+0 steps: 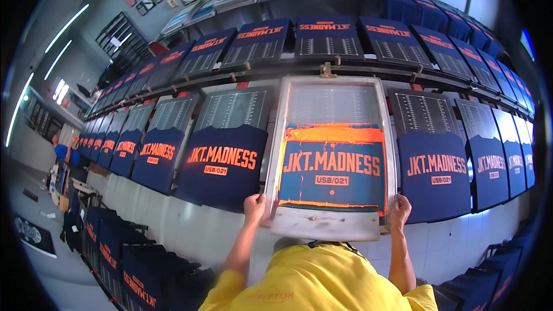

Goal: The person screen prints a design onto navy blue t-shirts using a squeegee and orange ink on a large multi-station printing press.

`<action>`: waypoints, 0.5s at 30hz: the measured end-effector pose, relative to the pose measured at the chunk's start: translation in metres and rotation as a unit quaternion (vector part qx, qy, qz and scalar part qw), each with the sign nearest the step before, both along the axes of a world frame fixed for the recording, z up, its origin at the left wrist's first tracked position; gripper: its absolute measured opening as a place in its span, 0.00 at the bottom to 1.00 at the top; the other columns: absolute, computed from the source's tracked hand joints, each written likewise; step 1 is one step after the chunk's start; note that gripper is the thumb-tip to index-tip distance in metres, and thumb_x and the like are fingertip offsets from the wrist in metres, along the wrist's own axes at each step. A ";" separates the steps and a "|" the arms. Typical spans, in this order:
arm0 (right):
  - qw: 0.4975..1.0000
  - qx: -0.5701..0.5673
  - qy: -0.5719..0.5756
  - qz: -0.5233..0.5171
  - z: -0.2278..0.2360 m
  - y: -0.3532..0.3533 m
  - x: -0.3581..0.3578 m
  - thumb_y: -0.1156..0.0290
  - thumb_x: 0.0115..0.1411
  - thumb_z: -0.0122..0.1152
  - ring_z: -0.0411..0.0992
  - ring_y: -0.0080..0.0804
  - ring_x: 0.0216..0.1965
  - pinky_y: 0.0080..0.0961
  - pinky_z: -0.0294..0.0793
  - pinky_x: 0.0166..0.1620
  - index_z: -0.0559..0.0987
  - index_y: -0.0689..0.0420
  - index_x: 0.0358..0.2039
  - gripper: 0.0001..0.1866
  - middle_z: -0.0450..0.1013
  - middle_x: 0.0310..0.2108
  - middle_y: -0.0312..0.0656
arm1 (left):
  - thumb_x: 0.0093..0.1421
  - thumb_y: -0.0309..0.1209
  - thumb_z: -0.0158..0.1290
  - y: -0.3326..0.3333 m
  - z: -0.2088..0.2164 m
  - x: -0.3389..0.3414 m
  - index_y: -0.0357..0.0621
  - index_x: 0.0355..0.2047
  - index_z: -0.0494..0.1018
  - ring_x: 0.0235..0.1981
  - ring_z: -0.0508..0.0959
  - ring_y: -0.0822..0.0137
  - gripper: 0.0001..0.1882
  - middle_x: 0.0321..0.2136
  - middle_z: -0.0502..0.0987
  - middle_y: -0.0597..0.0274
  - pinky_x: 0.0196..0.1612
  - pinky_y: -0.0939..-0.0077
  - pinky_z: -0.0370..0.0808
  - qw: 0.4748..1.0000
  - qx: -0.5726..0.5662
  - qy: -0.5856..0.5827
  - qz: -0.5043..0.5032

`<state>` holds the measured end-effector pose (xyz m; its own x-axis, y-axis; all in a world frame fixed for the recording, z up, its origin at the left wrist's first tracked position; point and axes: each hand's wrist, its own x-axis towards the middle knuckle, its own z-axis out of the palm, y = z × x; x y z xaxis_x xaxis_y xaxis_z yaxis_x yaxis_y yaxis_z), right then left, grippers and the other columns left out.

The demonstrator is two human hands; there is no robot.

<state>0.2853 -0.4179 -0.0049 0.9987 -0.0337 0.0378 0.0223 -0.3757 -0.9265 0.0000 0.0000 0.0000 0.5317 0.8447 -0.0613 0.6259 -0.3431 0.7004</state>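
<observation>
A silk-screen printing frame lies flat in front of me, with orange ink banded across the middle of its mesh and smeared along the edges. Orange lettering shows in the mesh's lower half. At the near end a whitish board spans the frame. My left hand is closed on the left side near the lower corner. On the opposite side my right hand is closed likewise. Navy shirts with orange print lie on boards to either side. Whatever lies under the frame is mostly hidden.
A long row of grey printing boards runs left and right, with a second row of shirts behind a rail. Stacked screens sit at the back. More dark shirts hang near lower left. Another person stands far left.
</observation>
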 end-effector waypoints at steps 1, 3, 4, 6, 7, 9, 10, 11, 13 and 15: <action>1.000 -0.004 -0.003 -0.001 0.004 -0.006 0.000 0.79 0.61 0.54 0.68 0.19 0.23 0.21 0.68 0.29 0.80 0.67 0.41 0.10 0.75 0.23 0.37 | 0.59 0.42 0.57 -0.008 0.003 0.003 0.33 0.22 0.74 0.22 0.77 0.48 0.21 0.19 0.75 0.44 0.28 0.58 0.69 1.000 -0.002 0.000 -0.004; 1.000 0.015 0.000 0.004 0.003 0.017 -0.006 0.79 0.61 0.54 0.69 0.19 0.24 0.21 0.68 0.29 0.80 0.67 0.40 0.10 0.75 0.23 0.37 | 0.60 0.41 0.56 0.014 0.024 0.000 0.33 0.22 0.74 0.21 0.76 0.48 0.20 0.19 0.75 0.45 0.28 0.58 0.69 1.000 0.023 0.013 -0.008; 1.000 0.003 -0.001 0.012 0.008 0.013 -0.006 0.80 0.61 0.54 0.69 0.19 0.24 0.21 0.69 0.29 0.80 0.67 0.40 0.09 0.75 0.24 0.37 | 0.60 0.41 0.56 0.010 0.022 -0.001 0.33 0.22 0.74 0.21 0.76 0.49 0.21 0.18 0.75 0.45 0.28 0.58 0.69 1.000 0.016 0.020 -0.008; 1.000 0.009 -0.003 0.026 0.007 0.008 -0.003 0.79 0.61 0.53 0.73 0.22 0.28 0.22 0.71 0.34 0.80 0.67 0.39 0.09 0.77 0.27 0.40 | 0.60 0.43 0.56 0.006 0.021 -0.002 0.33 0.21 0.73 0.21 0.76 0.49 0.22 0.18 0.75 0.46 0.27 0.59 0.69 0.999 0.007 0.035 -0.014; 0.999 -0.015 -0.007 0.028 0.004 0.003 0.000 0.78 0.61 0.53 0.74 0.25 0.29 0.23 0.72 0.36 0.80 0.66 0.40 0.09 0.77 0.28 0.42 | 0.60 0.43 0.55 0.005 0.020 -0.001 0.33 0.21 0.73 0.21 0.76 0.49 0.23 0.18 0.75 0.46 0.27 0.59 0.69 1.000 -0.004 0.027 -0.011; 0.998 -0.059 -0.019 0.028 0.002 -0.003 0.003 0.77 0.62 0.53 0.76 0.31 0.32 0.27 0.73 0.39 0.80 0.66 0.41 0.10 0.78 0.31 0.45 | 0.60 0.44 0.55 0.004 0.018 0.001 0.33 0.21 0.73 0.21 0.76 0.49 0.24 0.18 0.75 0.46 0.27 0.58 0.69 1.000 -0.024 0.009 -0.009; 0.996 -0.079 -0.025 0.027 0.002 -0.003 0.004 0.76 0.62 0.53 0.77 0.34 0.34 0.28 0.74 0.41 0.80 0.66 0.41 0.11 0.79 0.33 0.47 | 0.61 0.45 0.55 0.003 0.020 0.001 0.32 0.21 0.73 0.21 0.76 0.49 0.24 0.18 0.76 0.46 0.28 0.58 0.69 1.000 -0.027 0.009 -0.011; 0.995 -0.083 -0.038 0.026 0.002 -0.001 0.004 0.76 0.62 0.53 0.77 0.35 0.35 0.29 0.74 0.42 0.80 0.66 0.42 0.11 0.79 0.33 0.47 | 0.61 0.45 0.54 0.003 0.023 0.001 0.32 0.21 0.74 0.21 0.77 0.49 0.24 0.18 0.76 0.46 0.28 0.58 0.69 1.000 -0.012 0.008 -0.014; 0.993 -0.097 -0.065 0.021 0.012 0.007 0.002 0.76 0.62 0.53 0.78 0.36 0.37 0.29 0.75 0.44 0.80 0.66 0.43 0.12 0.80 0.35 0.48 | 0.61 0.46 0.54 -0.001 0.029 0.003 0.32 0.22 0.74 0.23 0.78 0.48 0.24 0.19 0.76 0.45 0.29 0.57 0.70 1.000 0.014 0.006 -0.022; 0.987 -0.120 -0.097 0.036 0.022 0.011 -0.003 0.75 0.62 0.54 0.77 0.41 0.44 0.33 0.75 0.48 0.78 0.64 0.47 0.14 0.78 0.44 0.51 | 0.63 0.44 0.54 -0.005 0.031 -0.002 0.34 0.30 0.77 0.29 0.81 0.48 0.21 0.24 0.79 0.46 0.34 0.59 0.74 1.000 0.007 -0.012 -0.018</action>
